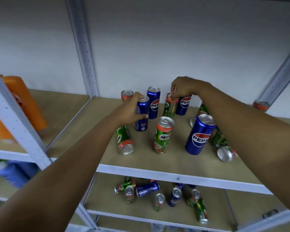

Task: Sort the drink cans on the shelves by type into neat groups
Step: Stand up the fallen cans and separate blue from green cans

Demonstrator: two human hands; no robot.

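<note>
Blue Pepsi cans and green Milo cans stand and lie mixed on the upper shelf (157, 170). My left hand (131, 108) grips a blue Pepsi can (141, 121) near its top, fingers curled round it. My right hand (182, 88) pinches the rim of a tilted green Milo can (170, 108) at the back. Another Pepsi can (153, 102) stands between the two hands. An upright Milo can (163, 135) and a large Pepsi can (199, 135) stand nearer the front. One Milo can (125, 141) lies on its side under my left forearm.
More cans lie under my right arm (224, 152). The lower shelf (141, 213) holds several mixed cans, some toppled (147, 189). Orange containers (22, 102) sit in the bay to the left. Grey metal uprights (84, 47) frame the shelves.
</note>
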